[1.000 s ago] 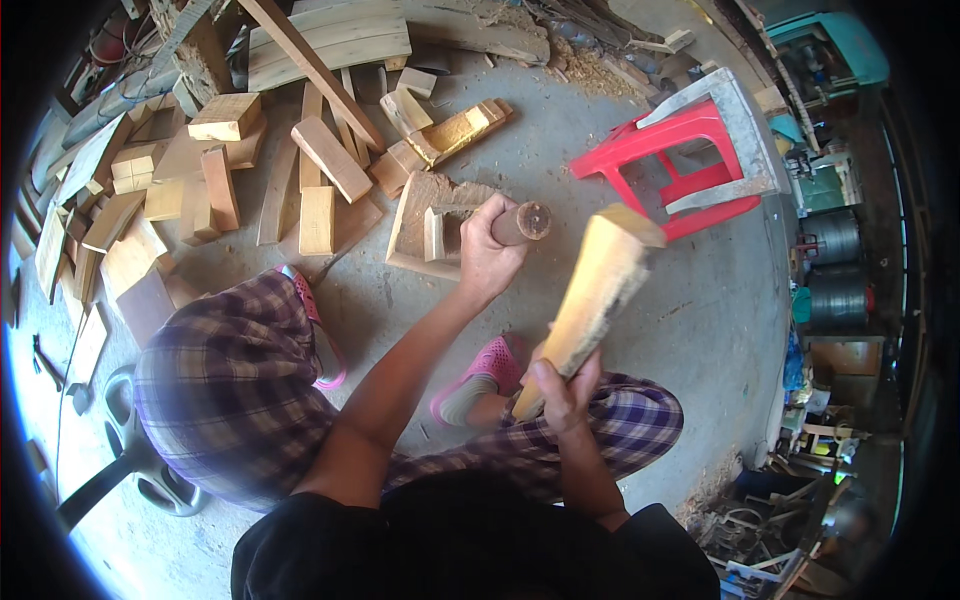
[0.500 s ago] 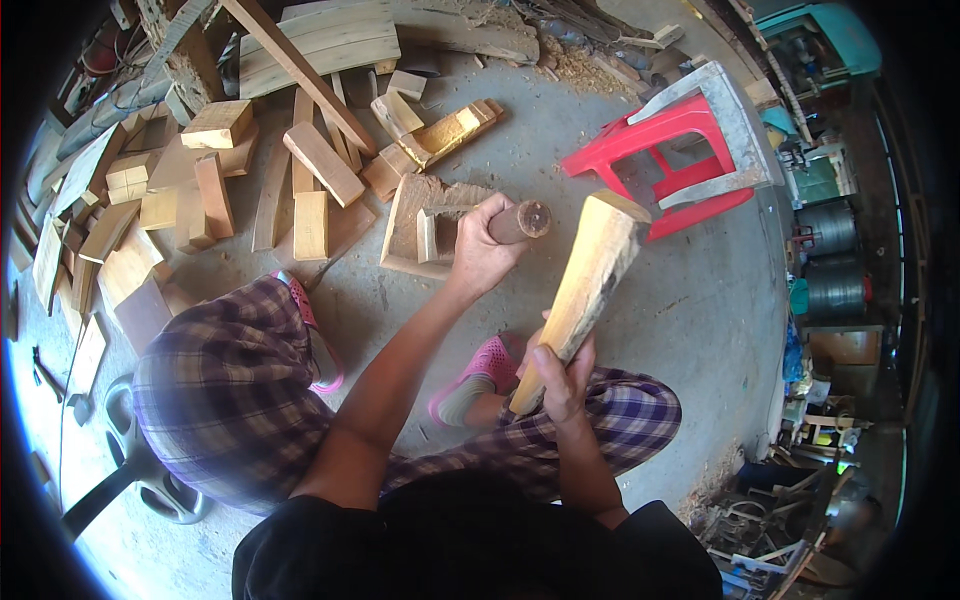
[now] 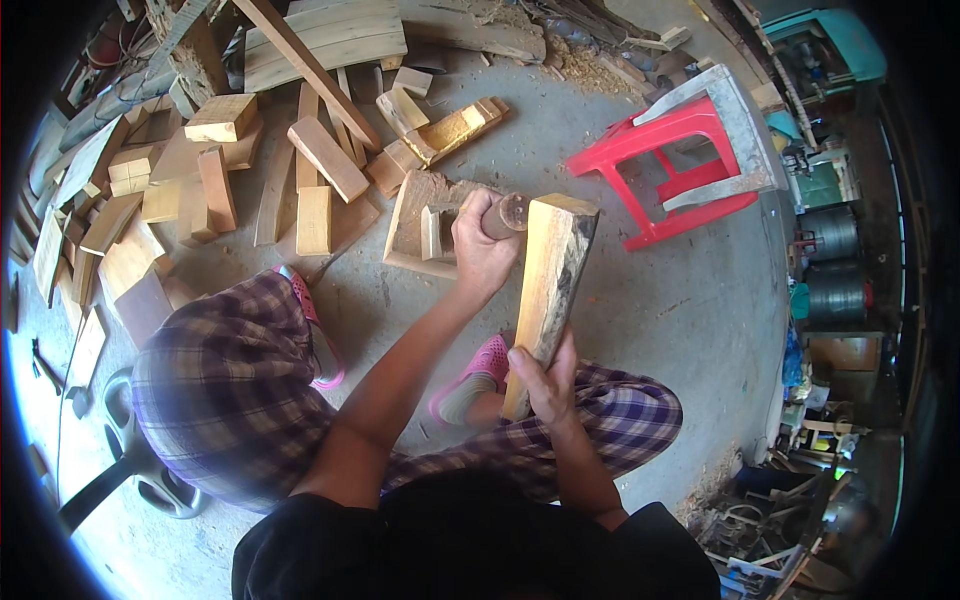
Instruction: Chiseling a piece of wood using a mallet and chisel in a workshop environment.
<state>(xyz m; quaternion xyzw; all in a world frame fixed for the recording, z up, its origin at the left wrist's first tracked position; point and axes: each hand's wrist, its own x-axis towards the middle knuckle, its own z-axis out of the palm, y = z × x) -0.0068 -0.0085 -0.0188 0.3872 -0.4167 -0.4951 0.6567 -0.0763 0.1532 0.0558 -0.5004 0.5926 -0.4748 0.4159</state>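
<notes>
My left hand is wrapped round a dark, round wooden handle, its blunt end facing up; what lies at the handle's other end is hidden under the hand. In my right hand stands a long pale wood block, held by its narrower lower end, with a rough dark strip down its right side. The block's upper end is close beside the handle; whether they touch I cannot tell. Just beyond my left hand, a rough wooden chopping block with a smaller wood piece on it rests on the floor.
Cut wood blocks lie heaped at the left and far left. A red plastic stool is tipped on its side at the right. Near my left knee stands a grey stool base. Cluttered shelves line the right edge.
My right hand has swung the wood block leftward and turned it more upright, showing its dark side. My left hand with the handle has shifted slightly left.
</notes>
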